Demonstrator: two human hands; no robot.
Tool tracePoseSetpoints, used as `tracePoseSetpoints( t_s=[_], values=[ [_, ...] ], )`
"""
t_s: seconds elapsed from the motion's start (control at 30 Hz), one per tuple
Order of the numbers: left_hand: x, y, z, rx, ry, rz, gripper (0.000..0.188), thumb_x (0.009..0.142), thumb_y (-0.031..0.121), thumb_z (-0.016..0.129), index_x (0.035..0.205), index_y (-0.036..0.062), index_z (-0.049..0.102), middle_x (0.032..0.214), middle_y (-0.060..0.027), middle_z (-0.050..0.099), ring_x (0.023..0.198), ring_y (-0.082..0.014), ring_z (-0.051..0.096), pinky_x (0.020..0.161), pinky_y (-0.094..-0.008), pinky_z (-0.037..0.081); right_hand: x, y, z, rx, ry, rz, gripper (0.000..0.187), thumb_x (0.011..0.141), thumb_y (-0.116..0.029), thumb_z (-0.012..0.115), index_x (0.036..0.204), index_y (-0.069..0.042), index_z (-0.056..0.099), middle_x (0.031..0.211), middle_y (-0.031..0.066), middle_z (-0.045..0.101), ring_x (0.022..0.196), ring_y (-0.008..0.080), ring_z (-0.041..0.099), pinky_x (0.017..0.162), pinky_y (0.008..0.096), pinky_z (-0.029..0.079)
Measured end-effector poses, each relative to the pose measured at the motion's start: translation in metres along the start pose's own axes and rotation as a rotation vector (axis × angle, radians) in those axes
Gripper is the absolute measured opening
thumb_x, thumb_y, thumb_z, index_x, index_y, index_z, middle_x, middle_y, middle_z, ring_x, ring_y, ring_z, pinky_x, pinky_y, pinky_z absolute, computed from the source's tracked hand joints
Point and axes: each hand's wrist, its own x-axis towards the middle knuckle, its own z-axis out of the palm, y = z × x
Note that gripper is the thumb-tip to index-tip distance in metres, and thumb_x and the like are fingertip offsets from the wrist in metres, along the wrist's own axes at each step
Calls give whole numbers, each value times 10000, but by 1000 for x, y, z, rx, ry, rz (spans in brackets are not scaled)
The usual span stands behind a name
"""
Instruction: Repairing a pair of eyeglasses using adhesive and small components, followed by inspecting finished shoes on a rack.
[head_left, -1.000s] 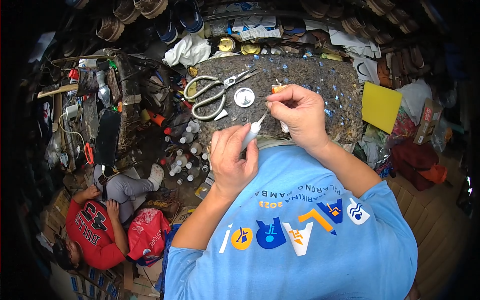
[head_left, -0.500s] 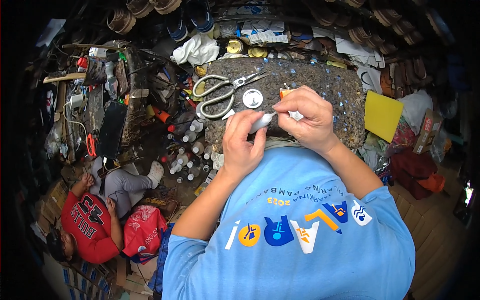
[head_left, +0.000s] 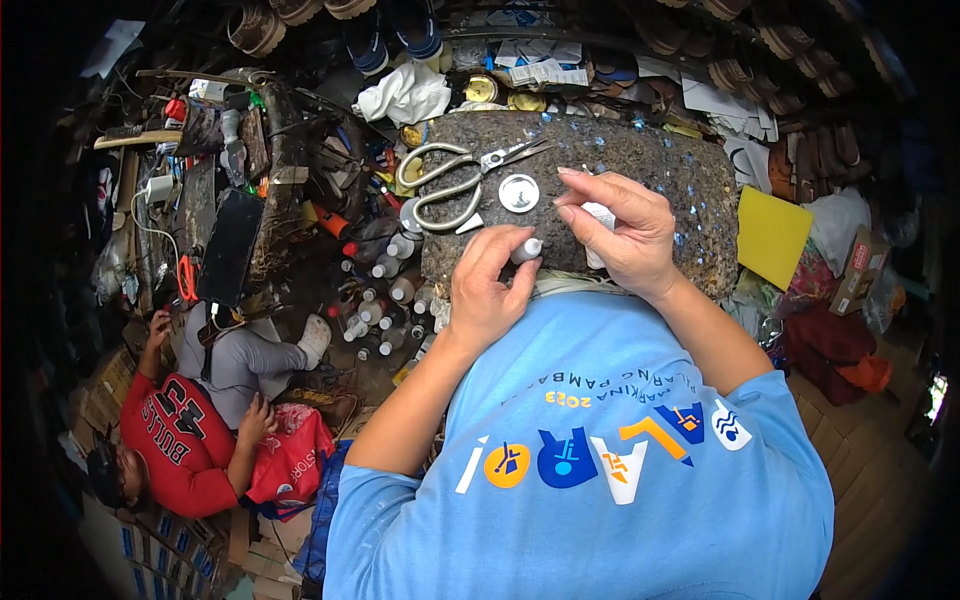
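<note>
My left hand (head_left: 492,278) is closed around a small white bottle (head_left: 526,251) with a narrow nozzle, over the near edge of a rough, dark work block (head_left: 640,150). To its right, my right hand (head_left: 628,230) has thumb and forefinger apart, with nothing seen between them. Beneath that hand shows a white piece (head_left: 600,214), mostly hidden, its kind unclear. Metal-handled scissors (head_left: 448,190) lie on the block's left part, blades pointing right. Beside them rests a small round white-rimmed lid or dish (head_left: 518,193) with a shiny middle.
Several small bottles (head_left: 375,312) crowd the floor left of the block. A yellow sheet (head_left: 772,238) is at its right edge. Crumpled white cloth (head_left: 405,94) and tins (head_left: 481,89) line the back. A person in a red shirt (head_left: 175,445) sits at lower left.
My right hand's pinch near the bottle's nozzle has opened, and its fingers have drawn away. The bottle has tipped more upright in my left hand. An orange patch beside my right hand is now hidden.
</note>
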Motion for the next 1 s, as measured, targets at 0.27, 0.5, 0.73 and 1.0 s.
tracePoseSetpoints(
  t_s=[0.27,0.5,0.73,1.0],
  values=[
    [1,2,-8,71,-28,83,343,744,43,820,1061,10,692,1046,-152,695,979,-309,656,872,-384,521,3,6,14,428,148,444,445,896,-9,741,1331,-40,658,956,37,713,872,79,644,794,228,523],
    [1,4,-13,69,-44,105,360,729,32,828,1064,13,697,1039,-158,694,951,-308,662,850,-378,527,6,11,16,733,141,630,474,909,-27,718,1366,27,605,931,32,710,844,87,649,809,242,544],
    [-2,2,-12,140,21,141,391,723,17,841,1088,12,701,1043,-156,699,935,-301,674,825,-370,540,14,10,11,766,160,584,494,915,-27,699,1381,68,564,931,49,716,846,103,667,809,254,558],
    [-4,3,-17,167,-7,109,493,719,63,875,1173,5,691,1076,-164,704,971,-305,685,856,-364,548,14,11,13,740,111,625,489,921,-52,702,1380,55,571,939,37,714,849,88,660,815,250,552]
  ],
)
